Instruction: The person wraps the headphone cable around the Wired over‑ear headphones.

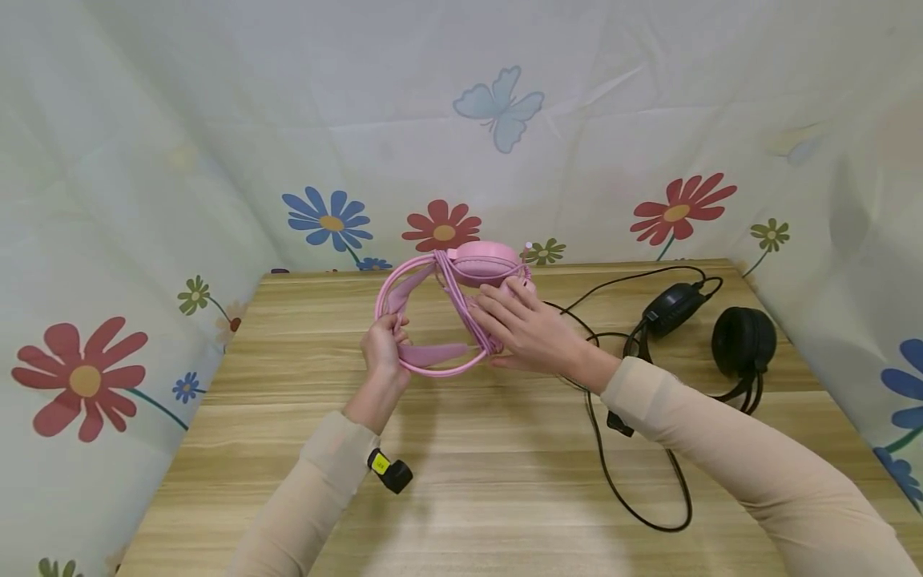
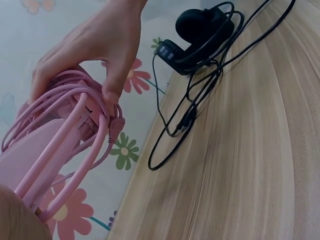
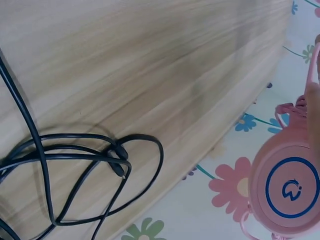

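A pair of pink headphones [image 1: 486,268] is held up over the wooden table. My left hand [image 1: 384,350] grips its headband [image 1: 433,353], fingers wrapped round the band. My right hand [image 1: 534,328] spans the ear cup end, and the left wrist view shows thumb and fingers on opposite sides of the bundled pink cable [image 2: 65,97]. That cable loops several times across the headphones. In the right wrist view one round ear cup [image 3: 257,195] shows a blue ring and logo. My right hand partly covers the nearer cup in the head view.
Black headphones [image 1: 743,340] lie at the right of the wooden table [image 1: 490,481], partly behind my right forearm. Their black cable [image 1: 602,457] spreads in loops towards the middle. A flowered cloth [image 1: 433,120] hangs behind and beside the table.
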Demonstrator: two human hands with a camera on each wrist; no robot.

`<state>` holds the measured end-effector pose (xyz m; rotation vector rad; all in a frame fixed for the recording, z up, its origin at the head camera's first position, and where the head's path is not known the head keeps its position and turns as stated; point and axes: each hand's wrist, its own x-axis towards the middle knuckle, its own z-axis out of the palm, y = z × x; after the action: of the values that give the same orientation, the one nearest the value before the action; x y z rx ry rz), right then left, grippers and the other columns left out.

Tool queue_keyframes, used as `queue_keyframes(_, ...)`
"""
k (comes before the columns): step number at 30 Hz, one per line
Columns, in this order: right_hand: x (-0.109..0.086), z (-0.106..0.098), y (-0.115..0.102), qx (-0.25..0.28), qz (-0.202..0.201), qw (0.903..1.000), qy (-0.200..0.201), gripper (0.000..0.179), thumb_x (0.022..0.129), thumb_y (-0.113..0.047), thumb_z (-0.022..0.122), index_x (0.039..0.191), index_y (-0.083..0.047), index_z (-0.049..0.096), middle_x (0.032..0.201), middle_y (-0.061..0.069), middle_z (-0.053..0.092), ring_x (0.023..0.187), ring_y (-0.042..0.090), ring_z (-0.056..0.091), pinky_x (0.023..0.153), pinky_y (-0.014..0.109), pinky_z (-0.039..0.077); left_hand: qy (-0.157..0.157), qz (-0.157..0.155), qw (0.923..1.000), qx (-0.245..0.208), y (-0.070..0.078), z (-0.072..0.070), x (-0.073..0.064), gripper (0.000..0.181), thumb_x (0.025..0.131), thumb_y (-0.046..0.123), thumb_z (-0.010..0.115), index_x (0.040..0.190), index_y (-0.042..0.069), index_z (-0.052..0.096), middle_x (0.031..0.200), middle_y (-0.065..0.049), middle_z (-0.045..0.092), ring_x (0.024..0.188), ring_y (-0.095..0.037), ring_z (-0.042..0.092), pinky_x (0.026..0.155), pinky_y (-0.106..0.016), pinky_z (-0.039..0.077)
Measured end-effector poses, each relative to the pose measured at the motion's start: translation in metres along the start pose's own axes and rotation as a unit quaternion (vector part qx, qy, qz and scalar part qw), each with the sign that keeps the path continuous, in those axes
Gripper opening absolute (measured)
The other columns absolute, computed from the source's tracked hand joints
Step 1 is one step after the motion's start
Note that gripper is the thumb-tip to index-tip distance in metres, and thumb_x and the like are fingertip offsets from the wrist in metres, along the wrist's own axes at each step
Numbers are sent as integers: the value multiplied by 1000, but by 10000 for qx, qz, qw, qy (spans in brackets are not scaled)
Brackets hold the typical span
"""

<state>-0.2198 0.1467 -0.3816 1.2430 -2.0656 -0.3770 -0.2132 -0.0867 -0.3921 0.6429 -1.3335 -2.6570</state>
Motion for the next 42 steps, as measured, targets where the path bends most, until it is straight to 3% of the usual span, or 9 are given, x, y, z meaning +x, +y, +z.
queue_keyframes(6,0,5,-4,-3,87,9998,151,86,75,-65,58,139,-12,37,137,13,45,130,28,37,108,46,28,20,-16,10000,-72,-1,0,0,16,84,3,42,73,2,53,54,4,39,40,-1,28,38,-14,22)
queue_keyframes(13,1,7,-5,67,28,9996,289,86,68,-67,62,136,-19,40,128,13,50,125,29,41,108,47,27,87,-155,9998,-82,-3,2,-3,10,85,3,42,84,0,51,62,3,47,43,-2,30,39,-13,24)
queue_keyframes(20,6,11,-4,96,-397,9969,669,69,68,-64,65,119,-21,50,106,7,57,100,26,52,103,44,34,-10,-254,9996,-106,-3,4,-6,9,86,4,42,85,2,50,63,3,47,44,-2,30,40,-13,24)
queue_keyframes(31,9,21,-7,90,-717,9924,997,49,67,-57,67,92,-19,51,99,8,60,93,25,55,89,41,41,-48,-256,9997,28,-4,1,-5,15,84,3,43,73,2,52,53,7,35,43,-1,27,39,-14,22)
queue_keyframes(37,13,25,-11,148,-805,9926,894,51,67,-60,65,92,-17,52,98,7,60,93,23,55,85,37,43,-48,-222,9993,300,-3,-5,-1,12,80,0,44,74,2,53,53,5,39,44,-3,28,40,-14,23)
queue_keyframes(42,17,29,-16,221,-837,9927,838,46,72,-56,62,88,-14,51,97,7,59,92,23,54,83,36,43,70,-135,9944,1047,-2,-11,3,11,77,1,48,71,6,56,55,6,40,48,-5,35,48,-18,30)
